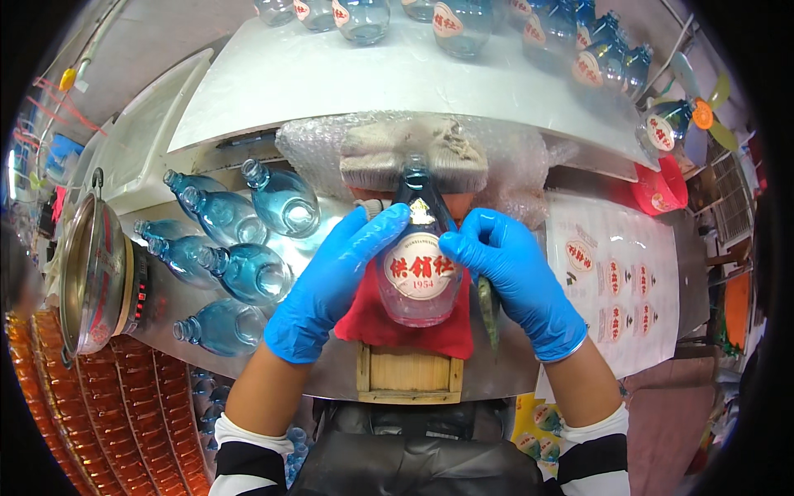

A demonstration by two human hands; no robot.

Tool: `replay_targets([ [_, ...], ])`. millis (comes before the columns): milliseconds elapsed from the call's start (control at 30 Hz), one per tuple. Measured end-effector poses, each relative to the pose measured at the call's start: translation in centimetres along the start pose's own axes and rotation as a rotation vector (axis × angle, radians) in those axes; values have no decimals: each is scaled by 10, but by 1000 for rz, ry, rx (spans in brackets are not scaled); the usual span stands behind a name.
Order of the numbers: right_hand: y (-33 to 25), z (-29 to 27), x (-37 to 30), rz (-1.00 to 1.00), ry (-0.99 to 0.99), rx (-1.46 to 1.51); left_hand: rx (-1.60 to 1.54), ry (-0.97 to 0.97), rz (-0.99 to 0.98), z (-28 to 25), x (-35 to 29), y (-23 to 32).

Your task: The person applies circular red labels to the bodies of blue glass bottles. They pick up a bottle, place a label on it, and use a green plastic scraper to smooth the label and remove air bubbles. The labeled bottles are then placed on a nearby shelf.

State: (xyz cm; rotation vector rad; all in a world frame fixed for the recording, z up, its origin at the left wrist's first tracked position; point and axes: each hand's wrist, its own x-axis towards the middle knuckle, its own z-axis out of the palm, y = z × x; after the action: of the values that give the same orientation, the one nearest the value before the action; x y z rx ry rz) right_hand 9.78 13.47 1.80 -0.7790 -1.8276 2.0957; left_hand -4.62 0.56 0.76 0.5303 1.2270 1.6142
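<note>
A glass bottle [401, 299], blue at the neck and clear lower down, lies on a red cloth [356, 318] in front of me. It bears a round cream label [420, 264] with red print and a small gold sticker [423, 212] on its shoulder. My left hand [343, 260], in a blue glove, is closed along the bottle's left shoulder, its fingers held together. My gloved right hand [509, 269] has its thumb pressed at the label's right edge and its other fingers curled in, partly hidden. The neck reaches a pale-bristled brush [372, 157].
Several blue bottles [285, 202] lie at left, beside a round metal pan [87, 273]. At right is a label sheet [616, 248]. Labelled bottles [463, 25] stand on the far white board [331, 74]. A slender green object [490, 312] lies by my right hand; below is a wooden frame [409, 398].
</note>
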Motion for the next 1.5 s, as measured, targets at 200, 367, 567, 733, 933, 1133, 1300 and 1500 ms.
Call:
replay_targets([
  [200,1,1,5,123,-25,68,-12,84,-120,4,7,8],
  [367,-4,0,6,127,-28,19,208,119,-51,6,7,14],
  [567,-9,1,3,138,-33,-17,-301,6,-188,5,18,13],
  [733,-23,8,12,313,77,213,-414,-80,-194,9,14,23],
  [933,-21,8,28,314,-34,106,-32,-51,-172,9,-4,17],
  [1133,-22,4,28,324,-38,114,-86,-112,-196,4,-3,19],
  [1300,-28,12,32,383,-15,-34,-89,-116,-179,7,-2,21],
  [1500,-18,10,36,439,28,-10,-273,-86,-194,1,3,14],
])
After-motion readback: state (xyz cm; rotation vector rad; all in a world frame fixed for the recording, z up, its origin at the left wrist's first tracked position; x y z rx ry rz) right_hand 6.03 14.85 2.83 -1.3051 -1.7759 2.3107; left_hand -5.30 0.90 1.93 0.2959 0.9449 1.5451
